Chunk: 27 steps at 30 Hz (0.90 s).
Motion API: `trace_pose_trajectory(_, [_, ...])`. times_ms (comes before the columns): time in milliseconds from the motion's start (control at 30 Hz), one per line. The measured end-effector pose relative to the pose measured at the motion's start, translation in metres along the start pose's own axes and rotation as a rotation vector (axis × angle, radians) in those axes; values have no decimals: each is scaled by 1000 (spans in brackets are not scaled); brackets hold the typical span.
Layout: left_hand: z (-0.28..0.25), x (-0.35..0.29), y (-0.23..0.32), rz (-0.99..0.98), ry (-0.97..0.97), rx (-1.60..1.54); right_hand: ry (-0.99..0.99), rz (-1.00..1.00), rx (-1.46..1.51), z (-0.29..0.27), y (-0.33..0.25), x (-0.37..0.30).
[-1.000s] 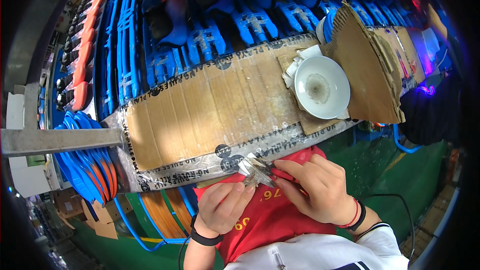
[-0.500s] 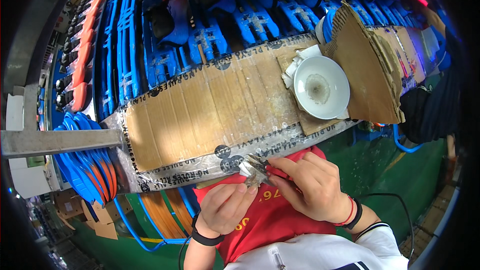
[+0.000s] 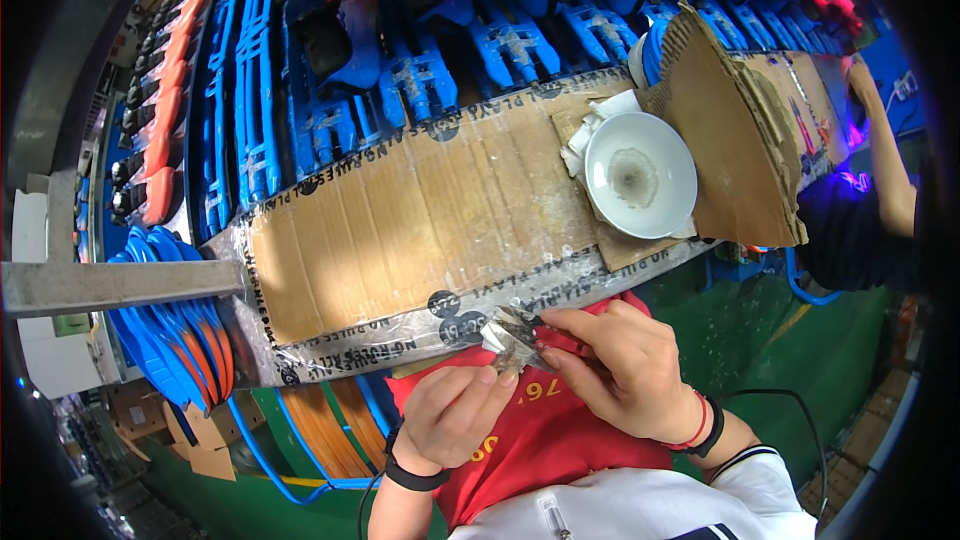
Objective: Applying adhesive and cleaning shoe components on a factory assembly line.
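Both hands are together in front of my red apron, just off the near edge of the cardboard-covered worktop. My left hand [image 3: 458, 417] pinches the lower end of a small crumpled piece, part white and part grey-brown [image 3: 508, 345]. From the other side my right hand [image 3: 625, 370] grips its dark end between thumb and fingers. I cannot make out the kind of this piece. A white bowl [image 3: 655, 215] with a greyish residue in the bottom stands beyond my right hand. Folded white tissues [image 3: 597, 128] lie beside it on a cardboard scrap.
An upright cardboard flap [image 3: 740, 140] stands right of the bowl. Blue plastic frames [image 3: 515, 50] line the far side. A metal bar [image 3: 125, 282] juts in from the left above stacked blue parts [image 3: 165, 325]. At the far right a co-worker's arm [image 3: 885, 155] reaches up.
A co-worker's bare arm has come into view at the far right. My hands keep their hold on the small piece and have shifted only slightly.
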<state>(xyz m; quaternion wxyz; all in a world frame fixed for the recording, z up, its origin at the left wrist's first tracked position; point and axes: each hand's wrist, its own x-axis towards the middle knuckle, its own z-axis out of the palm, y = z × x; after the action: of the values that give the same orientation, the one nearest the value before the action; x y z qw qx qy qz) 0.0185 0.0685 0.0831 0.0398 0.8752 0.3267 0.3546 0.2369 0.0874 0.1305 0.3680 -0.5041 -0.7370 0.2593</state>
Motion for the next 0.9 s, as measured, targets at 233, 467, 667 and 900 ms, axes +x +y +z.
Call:
trace_pose_trajectory(233, [-1,2,1,10,8,2,13,34,19,-9,1,2])
trace_pose_trajectory(467, [-1,6,3,20,20,-32,-7,-10,-17,-10,-1,1])
trace_pose_trajectory(667, [-3,5,5,-54,18,14,-6,-37,-22,-12,-2,-1])
trace_pose_trajectory(900, [-4,7,5,33,-5,-19,25,-56,-42,-2,3,2])
